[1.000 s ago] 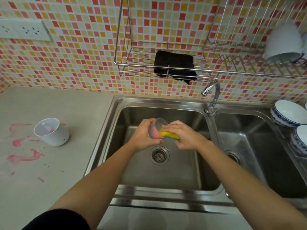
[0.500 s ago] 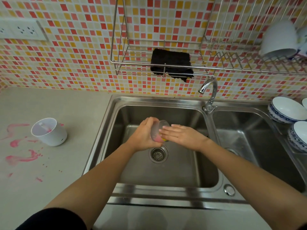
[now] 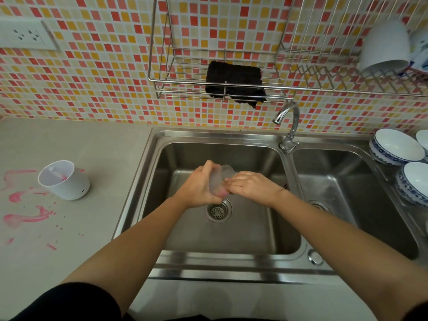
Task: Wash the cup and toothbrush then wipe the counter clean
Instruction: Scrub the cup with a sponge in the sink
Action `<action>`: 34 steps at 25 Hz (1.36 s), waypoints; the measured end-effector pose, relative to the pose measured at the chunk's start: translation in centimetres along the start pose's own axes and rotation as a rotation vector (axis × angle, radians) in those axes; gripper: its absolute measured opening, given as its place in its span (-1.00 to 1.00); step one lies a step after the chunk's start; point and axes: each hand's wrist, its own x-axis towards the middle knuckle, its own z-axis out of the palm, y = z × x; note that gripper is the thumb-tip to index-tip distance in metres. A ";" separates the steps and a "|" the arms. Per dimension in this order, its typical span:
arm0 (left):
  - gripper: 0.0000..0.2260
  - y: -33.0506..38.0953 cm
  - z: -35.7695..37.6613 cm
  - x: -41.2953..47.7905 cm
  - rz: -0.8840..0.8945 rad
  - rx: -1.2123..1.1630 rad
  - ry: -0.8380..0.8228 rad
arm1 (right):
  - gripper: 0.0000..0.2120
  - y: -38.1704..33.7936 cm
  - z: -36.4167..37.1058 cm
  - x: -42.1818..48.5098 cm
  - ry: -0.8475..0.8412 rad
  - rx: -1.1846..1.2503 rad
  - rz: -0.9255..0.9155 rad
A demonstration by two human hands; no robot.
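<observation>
Over the left basin of the steel sink [image 3: 136, 188], my left hand [image 3: 196, 188] grips a clear plastic cup [image 3: 218, 181] tilted on its side, with a pink smear near its bottom. My right hand [image 3: 254, 186] has its fingers pushed into the cup's mouth; only a sliver of the yellow sponge it holds shows there. On the counter to the left stands a white tumbler [image 3: 69, 186] with a pink-stained toothbrush [image 3: 58, 174] inside. Pink smears [image 3: 23, 218] mark the counter around it.
The faucet [image 3: 288, 126] stands between the two basins, with no water seen running. A black cloth [image 3: 234, 83] lies in the wire wall rack, and a white mug [image 3: 384, 47] hangs on the rack at right. Blue-rimmed bowls [image 3: 396, 147] sit right of the sink. The drain [image 3: 217, 210] is below my hands.
My right hand has pushed the yellow sponge into the cup, so the sponge is nearly hidden now. The cup has stayed in my left hand over the drain.
</observation>
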 end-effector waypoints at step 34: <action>-0.26 -0.4 1.0 0.5 0.081 0.148 0.119 | -0.31 -0.4 -1.3 -0.4 -0.173 0.170 0.150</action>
